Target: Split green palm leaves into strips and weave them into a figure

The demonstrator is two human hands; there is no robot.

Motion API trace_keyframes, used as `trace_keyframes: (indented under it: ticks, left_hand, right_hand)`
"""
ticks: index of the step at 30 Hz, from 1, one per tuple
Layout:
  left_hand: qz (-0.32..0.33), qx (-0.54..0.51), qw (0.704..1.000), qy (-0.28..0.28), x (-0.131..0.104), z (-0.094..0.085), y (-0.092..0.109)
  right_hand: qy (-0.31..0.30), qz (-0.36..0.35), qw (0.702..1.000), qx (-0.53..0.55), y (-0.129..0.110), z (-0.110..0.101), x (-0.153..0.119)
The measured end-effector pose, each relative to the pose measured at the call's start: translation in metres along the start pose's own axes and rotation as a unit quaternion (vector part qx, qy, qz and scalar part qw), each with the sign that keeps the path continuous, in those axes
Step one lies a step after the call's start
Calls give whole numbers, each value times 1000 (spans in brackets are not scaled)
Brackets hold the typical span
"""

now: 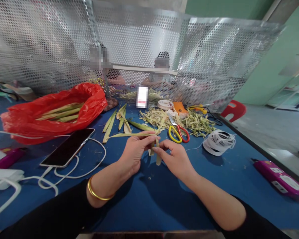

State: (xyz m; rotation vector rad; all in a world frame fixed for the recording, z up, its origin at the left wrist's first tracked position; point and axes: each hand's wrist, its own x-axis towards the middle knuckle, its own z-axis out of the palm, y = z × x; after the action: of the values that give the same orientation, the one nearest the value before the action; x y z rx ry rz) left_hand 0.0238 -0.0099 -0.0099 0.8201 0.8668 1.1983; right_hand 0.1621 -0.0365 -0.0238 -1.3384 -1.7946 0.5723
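Observation:
Pale green leaf strips (151,151), which look like corn husk, are pinched between my two hands over the middle of the table. My left hand (134,151) is closed on them, and one long strip sticks out to the left from its fingers. From the right, my right hand (173,156) grips a folded strip between thumb and forefinger. Just beyond the hands lie scissors (178,132) with one yellow and one red handle. Loose husk leaves (109,125) lie past my left hand. Heaps of shredded husk (199,122) spread behind the scissors.
A red plastic bag (22,124) of husks sits at left, near a charging phone (68,147) with white cables. At right are a spool of white string (218,142) and a purple box (280,177). A perforated metal screen (139,39) stands at the back, people behind it.

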Motion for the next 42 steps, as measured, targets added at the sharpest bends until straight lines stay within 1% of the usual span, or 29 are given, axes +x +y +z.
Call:
trace_keyframes:
  ticks: [2, 4, 8, 10, 12, 14, 16, 17, 18, 20, 23, 26, 28, 31, 33, 35, 38, 42]
  left_hand:
    - [3, 6, 1000, 0, 0, 0, -1]
    - [11, 10, 1000, 2, -1, 1, -2]
    - [25, 29, 999, 13, -1, 2, -2]
    - [24, 37, 999, 15, 0, 1, -2]
    - [7, 42, 999, 4, 2, -2, -2]
    - [-19, 47, 998, -24, 4, -4, -1]
    - [-37, 51, 997, -47, 5, -5, 1]
    - [-40, 51, 997, -49, 5, -5, 3]
    - [-41, 47, 997, -42, 5, -5, 5]
    - [-36, 33, 999, -5, 5, -5, 10]
    - [-28, 11, 998, 52, 6, -6, 17]
    - [-23, -3, 998, 67, 8, -9, 21]
    - [-18, -9, 998, 63, 8, -10, 22]
    - [-19, -16, 998, 52, 8, -10, 23]
    - [-20, -13, 999, 33, 7, -9, 22]
    - [-18, -2, 1000, 5, 5, -8, 19]
    - [-8, 28, 999, -35, 2, -6, 14]
    - [36, 90, 993, -63, -3, 0, 10]
  right_hand:
    - [22, -19, 999, -19, -1, 0, -1]
    - [33, -55, 997, -46, -3, -2, -2]
    - [8, -138, 988, -75, -6, -5, -3]
    - [0, -147, 986, -83, -6, -5, -3]
    - [-1, -135, 987, -87, -6, -4, -3]
    - [-6, -114, 990, -79, -6, -3, -4]
    - [-13, -87, 995, -56, -5, -3, -5]
    - [-18, -71, 997, -40, -5, -4, -6]
    - [-23, -55, 998, -23, -5, -4, -6]
    - [-26, -28, 999, 6, -5, -7, -5]
    - [5, -3, 1000, 25, -3, -11, -1]
    - [51, 7, 999, 18, 0, -15, 4]
    - [59, 8, 998, 4, 3, -17, 7]
    - [63, -1, 998, -28, 8, -19, 10]
    - [70, -15, 997, -29, 11, -17, 12]
    - [57, -21, 998, 11, 11, -15, 12]
    - [25, -1, 994, 103, 7, -11, 12]
    - [57, 25, 980, 191, -2, -8, 9]
